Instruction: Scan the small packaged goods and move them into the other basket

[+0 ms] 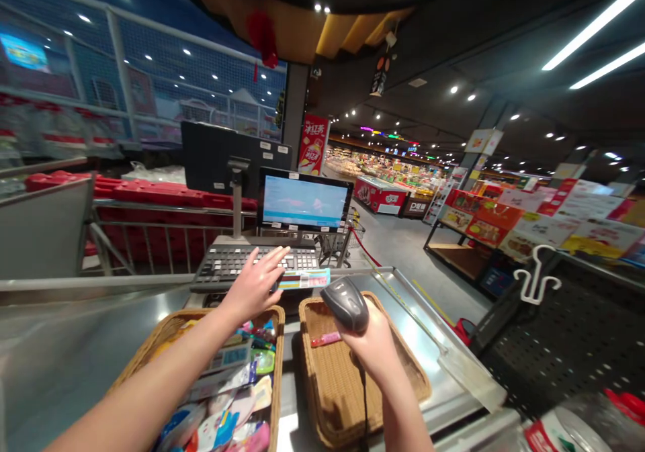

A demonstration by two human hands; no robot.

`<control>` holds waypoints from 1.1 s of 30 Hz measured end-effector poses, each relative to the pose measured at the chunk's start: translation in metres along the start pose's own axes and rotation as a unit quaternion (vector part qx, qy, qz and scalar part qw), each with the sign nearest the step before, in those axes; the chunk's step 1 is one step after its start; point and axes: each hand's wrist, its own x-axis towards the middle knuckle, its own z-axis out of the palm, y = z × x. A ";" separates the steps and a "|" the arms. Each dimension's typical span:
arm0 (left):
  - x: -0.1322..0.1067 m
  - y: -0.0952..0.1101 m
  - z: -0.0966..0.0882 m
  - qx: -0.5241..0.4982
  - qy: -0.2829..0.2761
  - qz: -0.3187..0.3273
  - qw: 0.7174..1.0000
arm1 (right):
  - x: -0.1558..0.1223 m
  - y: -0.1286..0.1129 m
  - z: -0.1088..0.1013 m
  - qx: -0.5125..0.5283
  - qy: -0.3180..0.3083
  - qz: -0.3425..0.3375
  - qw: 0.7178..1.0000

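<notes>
My left hand (256,283) is over the front of a black keyboard (216,267), its fingers stretched forward. A slim, colourful packet with a barcode (305,279) juts out to the right from between its thumb and fingers. My right hand (370,341) is wrapped around a dark grey barcode scanner (347,304), whose head points towards the packet. The scanner's cable hangs down over a wicker basket (322,398) holding a small red and pink stick-shaped item (326,339). Beneath my left forearm, another wicker basket (279,344) is full of small packaged goods (236,398).
Behind the keyboard stand a lit screen (305,200) and a second dark monitor (211,156). The metal counter (65,331) carries both baskets. On the right are a black perforated panel (564,318) with a white hook (537,274) and a red-capped bottle (605,418).
</notes>
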 end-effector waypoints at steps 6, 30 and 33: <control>-0.008 -0.021 -0.024 0.015 0.023 -0.013 1.000 | -0.001 -0.018 0.017 0.008 -0.037 -0.017 0.999; -0.039 -0.043 -0.045 0.044 0.045 -0.041 0.997 | -0.019 -0.043 0.037 0.002 -0.086 -0.039 0.996; -0.040 -0.044 -0.046 0.036 0.047 -0.045 0.997 | -0.020 -0.044 0.037 0.003 -0.087 -0.038 0.995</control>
